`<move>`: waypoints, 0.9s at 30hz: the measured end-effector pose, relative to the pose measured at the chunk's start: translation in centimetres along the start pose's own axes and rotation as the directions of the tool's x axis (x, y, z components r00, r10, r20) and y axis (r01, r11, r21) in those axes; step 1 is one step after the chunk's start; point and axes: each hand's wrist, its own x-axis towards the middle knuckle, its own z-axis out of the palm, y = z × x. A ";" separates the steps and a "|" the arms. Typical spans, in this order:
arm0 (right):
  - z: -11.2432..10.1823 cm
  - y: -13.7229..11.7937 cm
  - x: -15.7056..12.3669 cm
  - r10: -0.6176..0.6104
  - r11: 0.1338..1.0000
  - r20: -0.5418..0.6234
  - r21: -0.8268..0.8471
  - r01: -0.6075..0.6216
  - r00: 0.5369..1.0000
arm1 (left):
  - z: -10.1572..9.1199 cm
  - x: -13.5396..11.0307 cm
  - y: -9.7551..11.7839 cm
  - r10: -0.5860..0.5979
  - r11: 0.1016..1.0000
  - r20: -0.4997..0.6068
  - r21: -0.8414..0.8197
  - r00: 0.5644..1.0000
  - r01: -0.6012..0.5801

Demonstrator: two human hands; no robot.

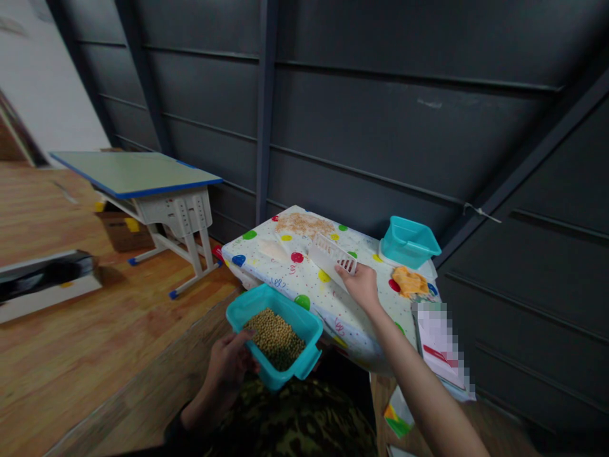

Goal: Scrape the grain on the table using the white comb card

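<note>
My left hand grips the near-left rim of a teal plastic container, held at the table's front edge over my lap. Inside lie yellowish soybeans and darker green beans toward the near end. Over the tablecloth, my right hand is closed on one end of a white slotted plastic basket, which is tilted. Whether the basket touches the cloth I cannot tell. Behind it, small brown grains are spread on the table, with a pale flat patch nearer the left edge.
A second teal container stands at the table's back right, with an orange cloth in front. Papers with a red item lie at the right edge. A dark panelled wall closes the back. Another desk stands left.
</note>
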 end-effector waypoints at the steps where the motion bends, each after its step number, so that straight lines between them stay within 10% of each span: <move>1: 0.1 0.2 0.3 0.011 1.000 0.014 0.027 -0.011 1.000 | -0.1 0.1 -0.1 0.002 1.000 0.008 -0.006 1.000 -0.002; 12: 1.6 1.2 5.0 0.146 0.829 0.201 0.509 -0.230 0.969 | -0.2 0.6 0.0 -0.022 0.999 -0.017 0.027 1.000 0.023; 27: 0.1 0.3 4.9 0.249 0.654 0.465 0.566 -0.502 0.850 | -0.1 0.2 0.3 -0.028 0.999 -0.028 0.035 0.999 0.029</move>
